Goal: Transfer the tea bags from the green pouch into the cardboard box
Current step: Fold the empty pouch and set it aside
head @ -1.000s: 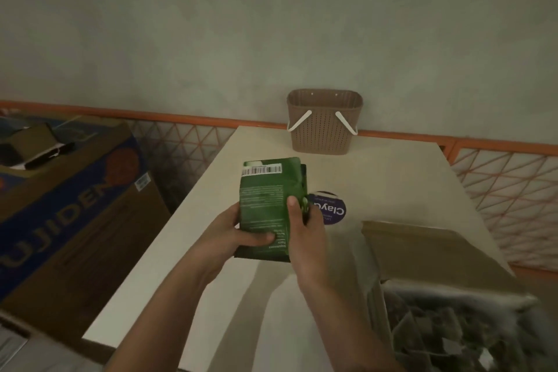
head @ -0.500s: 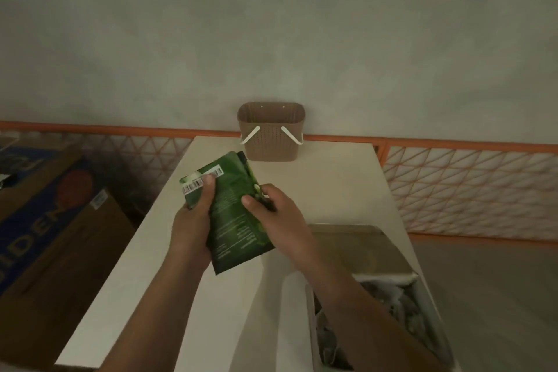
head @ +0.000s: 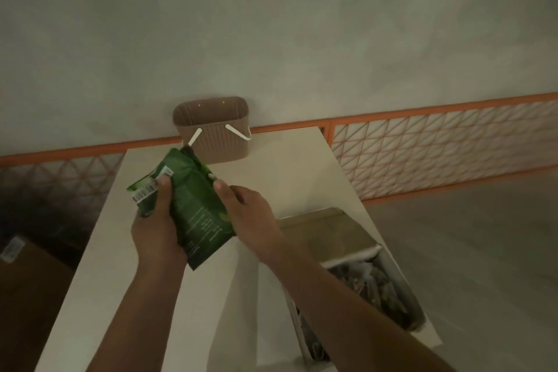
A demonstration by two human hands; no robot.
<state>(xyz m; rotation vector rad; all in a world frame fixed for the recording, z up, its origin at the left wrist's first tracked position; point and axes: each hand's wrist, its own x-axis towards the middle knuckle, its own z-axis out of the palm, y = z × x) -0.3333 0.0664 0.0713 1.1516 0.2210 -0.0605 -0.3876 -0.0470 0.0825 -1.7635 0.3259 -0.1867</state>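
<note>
The green pouch (head: 193, 205) is held tilted above the white table (head: 290, 178), its barcode end toward the upper left. My left hand (head: 157, 226) grips its left side, thumb on the barcode. My right hand (head: 247, 214) holds the pouch's right edge, thumb on its upper face. The cardboard box (head: 326, 229) stands open at the table's right front, lined with a pale bag and holding several tea bags (head: 374, 284).
A brown woven basket (head: 214, 130) with white handles stands at the table's far edge against the wall. An orange lattice railing (head: 437, 145) runs behind. A brown carton (head: 27, 281) sits on the floor to the left.
The pouch has been turned from upright to tilted with its barcode end to the upper left. My left thumb moved up onto the barcode. The view shifted, bringing the box further into sight.
</note>
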